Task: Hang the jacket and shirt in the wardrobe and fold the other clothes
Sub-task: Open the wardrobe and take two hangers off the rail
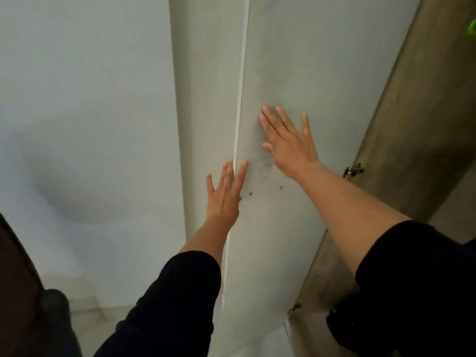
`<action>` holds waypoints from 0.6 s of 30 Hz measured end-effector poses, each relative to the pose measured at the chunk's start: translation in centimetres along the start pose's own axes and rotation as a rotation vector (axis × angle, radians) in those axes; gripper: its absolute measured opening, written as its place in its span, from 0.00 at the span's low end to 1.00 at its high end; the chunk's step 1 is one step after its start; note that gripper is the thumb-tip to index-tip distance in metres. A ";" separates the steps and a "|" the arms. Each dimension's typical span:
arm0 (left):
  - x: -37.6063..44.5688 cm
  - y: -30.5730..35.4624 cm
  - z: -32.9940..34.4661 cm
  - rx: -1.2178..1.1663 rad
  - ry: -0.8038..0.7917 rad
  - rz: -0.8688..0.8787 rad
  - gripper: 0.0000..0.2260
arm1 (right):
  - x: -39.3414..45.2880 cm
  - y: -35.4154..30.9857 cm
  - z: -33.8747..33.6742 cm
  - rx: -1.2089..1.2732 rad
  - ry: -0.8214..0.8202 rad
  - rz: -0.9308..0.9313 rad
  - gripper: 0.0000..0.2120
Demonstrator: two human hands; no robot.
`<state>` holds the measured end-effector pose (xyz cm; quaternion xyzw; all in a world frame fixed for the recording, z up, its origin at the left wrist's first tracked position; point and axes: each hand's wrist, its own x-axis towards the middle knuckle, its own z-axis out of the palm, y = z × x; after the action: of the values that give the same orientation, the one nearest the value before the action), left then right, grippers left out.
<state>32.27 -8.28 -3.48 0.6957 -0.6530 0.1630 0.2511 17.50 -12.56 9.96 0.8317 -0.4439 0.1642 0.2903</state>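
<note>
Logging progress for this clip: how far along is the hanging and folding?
Done: nothing can be confirmed; no jacket, shirt or other clothes show. In hand: left hand and right hand lie flat on the open wardrobe door, hinge exposed. Left: can't tell from this frame.

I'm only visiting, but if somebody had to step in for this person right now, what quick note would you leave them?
Left hand: open, straight fingers at the free edge of the wardrobe door.
Right hand: open, palm flat on the door's inner face.
The door stands swung open on its hinges.
No jacket, shirt or other clothes are in view, so whether anything has been hung cannot be told.
Left: check the hanging, then fold the other clothes.
</note>
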 end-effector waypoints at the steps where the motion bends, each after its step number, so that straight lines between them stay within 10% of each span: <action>1: 0.8 -0.5 0.4 0.008 0.004 -0.019 0.44 | 1.1 0.1 0.7 0.010 0.001 -0.018 0.27; 18: 17.1 -3.4 1.8 0.078 -0.014 -0.269 0.45 | 13.6 5.1 8.5 0.020 -0.013 -0.077 0.27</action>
<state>37.06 -23.34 4.05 0.7874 -0.5485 0.1483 0.2392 20.86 -28.91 12.26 0.8521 -0.4119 0.1519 0.2851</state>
